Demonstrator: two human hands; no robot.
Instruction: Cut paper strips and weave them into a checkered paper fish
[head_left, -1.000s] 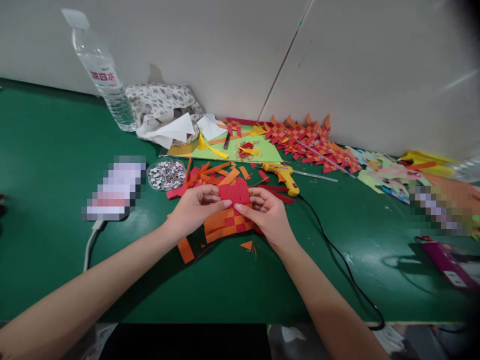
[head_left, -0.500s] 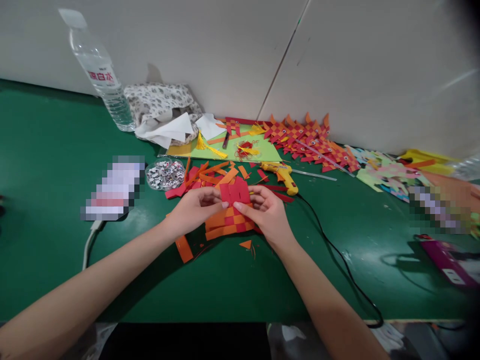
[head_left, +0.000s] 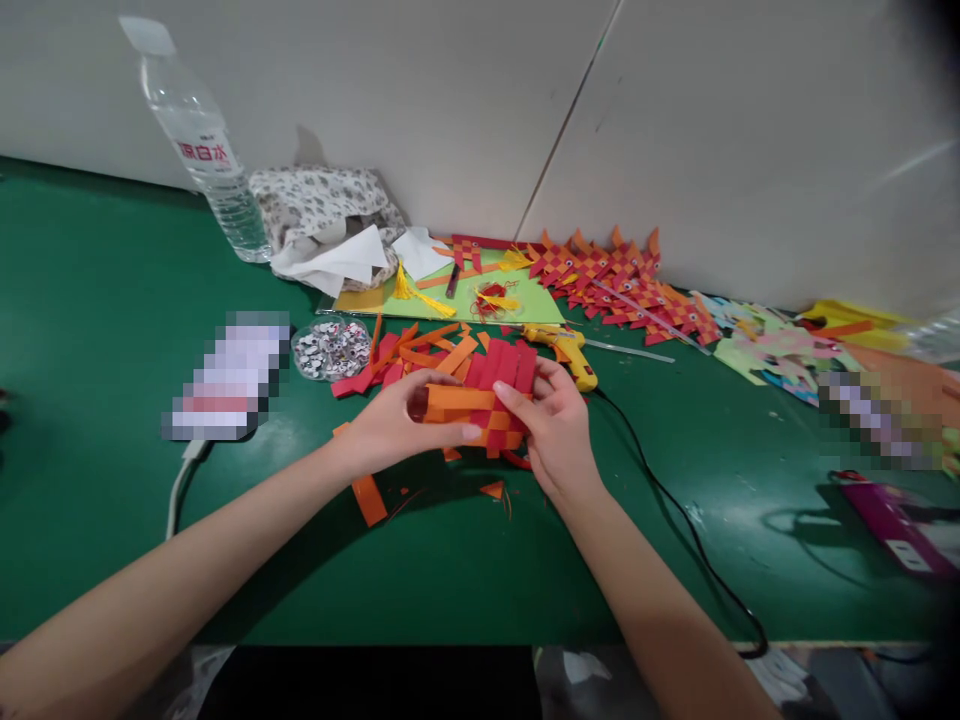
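Observation:
Between my hands is a woven piece of red and orange paper strips, checkered at its lower right. My left hand grips its left side, thumb along the lower orange strips and fingers behind. With the thumb on the front near the red strips, my right hand pinches the right side; its other fingers are partly hidden behind the piece. Loose orange and red strips lie just beyond. A yellow glue gun rests behind my right hand.
A clear tub of googly eyes and a phone lie left. Behind stand a water bottle and a tissue pouch. Finished woven fish are heaped at back right. The glue gun's black cord runs toward the front edge.
The woven piece has been turned and lifted, so its orange strips now face me on the left. My right hand has shifted slightly right; the left thumb has moved lower.

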